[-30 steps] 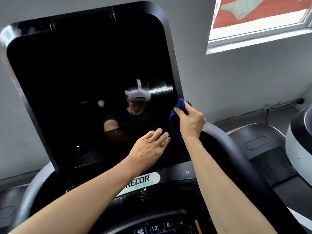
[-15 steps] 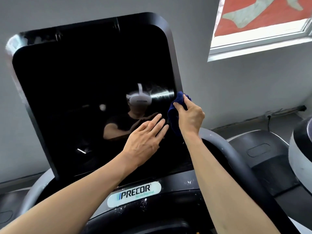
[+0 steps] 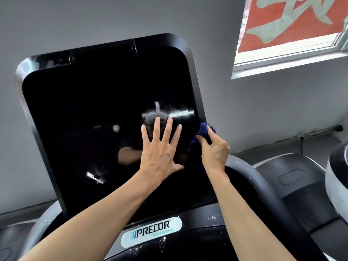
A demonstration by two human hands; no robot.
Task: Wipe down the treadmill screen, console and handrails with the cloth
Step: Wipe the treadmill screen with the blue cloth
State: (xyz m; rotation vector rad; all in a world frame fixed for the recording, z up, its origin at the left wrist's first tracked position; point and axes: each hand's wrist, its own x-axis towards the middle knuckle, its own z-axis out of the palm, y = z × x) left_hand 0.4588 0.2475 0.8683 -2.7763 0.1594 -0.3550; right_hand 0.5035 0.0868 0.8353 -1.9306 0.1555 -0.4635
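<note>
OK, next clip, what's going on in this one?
A person is cleaning a Precor treadmill. The right hand grips a dark blue cloth against the right edge of the big black screen, while the left hand lies flat on the glass with fingers spread. White specks dot the console around the logo badge, so it looks not yet wiped.

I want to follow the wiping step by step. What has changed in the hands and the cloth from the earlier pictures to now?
The left hand moved up the screen and its fingers spread wide; it now lies flat against the glass. The camera tilted upward, so the console keys below dropped out of view. The right hand kept gripping the blue cloth at the screen's right edge. Nothing was let go.
</note>
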